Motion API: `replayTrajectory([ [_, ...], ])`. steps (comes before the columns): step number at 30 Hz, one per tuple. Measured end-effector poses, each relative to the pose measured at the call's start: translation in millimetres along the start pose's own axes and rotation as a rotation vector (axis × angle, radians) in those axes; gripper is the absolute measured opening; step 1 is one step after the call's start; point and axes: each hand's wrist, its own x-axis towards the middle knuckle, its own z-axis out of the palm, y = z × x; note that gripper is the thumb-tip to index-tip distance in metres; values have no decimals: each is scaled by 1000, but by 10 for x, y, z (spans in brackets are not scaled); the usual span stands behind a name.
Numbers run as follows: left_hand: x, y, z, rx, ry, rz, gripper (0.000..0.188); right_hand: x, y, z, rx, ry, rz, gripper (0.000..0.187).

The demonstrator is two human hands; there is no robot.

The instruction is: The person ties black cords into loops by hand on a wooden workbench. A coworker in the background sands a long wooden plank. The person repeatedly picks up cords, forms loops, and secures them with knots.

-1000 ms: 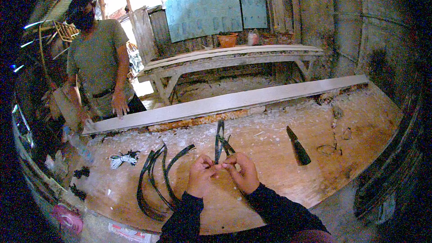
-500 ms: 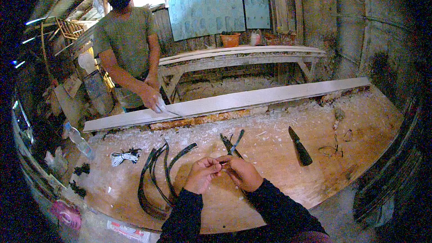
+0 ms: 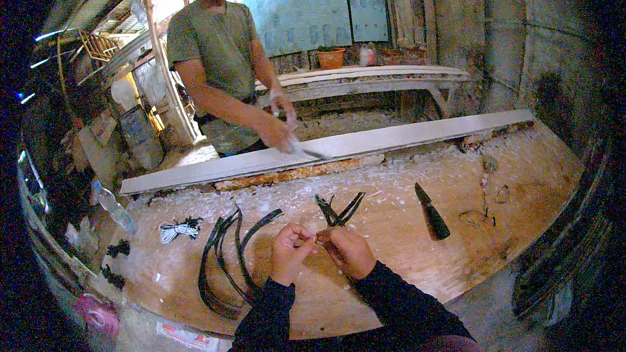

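My left hand (image 3: 291, 251) is closed in a pinch, thumb against forefinger, its tips meeting those of my right hand (image 3: 349, 251). Whatever small thing sits between the fingertips is too small to make out. Several narrow black strips (image 3: 338, 214) fan out crosswise beyond my right hand, which is closed and appears to grip their near part; its fingers hide the hold. More long black strips (image 3: 225, 257) lie curved on the wooden tabletop (image 3: 404, 287), left of my left hand. To the right rests a dark, tapered, blade-shaped piece (image 3: 432, 212).
A bundle of white cord (image 3: 180, 229), black clumps (image 3: 114, 274) and a clear bottle (image 3: 114, 208) lie at left. Thin wire-like loops (image 3: 486, 212) are at right. Across the far edge runs a long white board (image 3: 391, 140), where a co-worker (image 3: 222, 72) holds a thin tool.
My fingertips have shifted slightly and my left hand's pinch looks rounder. The black strips beyond my right hand spread differently. The co-worker has moved right along the board.
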Motion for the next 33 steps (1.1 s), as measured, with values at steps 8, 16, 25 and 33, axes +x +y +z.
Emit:
replayTrajectory([
  [8,-68,-6,58,216,42,237,17,-62,75,67,424,60,354,8],
  [16,-83,-25,85,79,-75,318,22,-18,109,22,1252,-24,698,10],
  [25,-73,-13,109,14,-67,285,36,-3,181,79,1238,50,792,10],
  [33,-122,-1,100,245,8,277,20,16,104,-14,1446,-36,980,7],
])
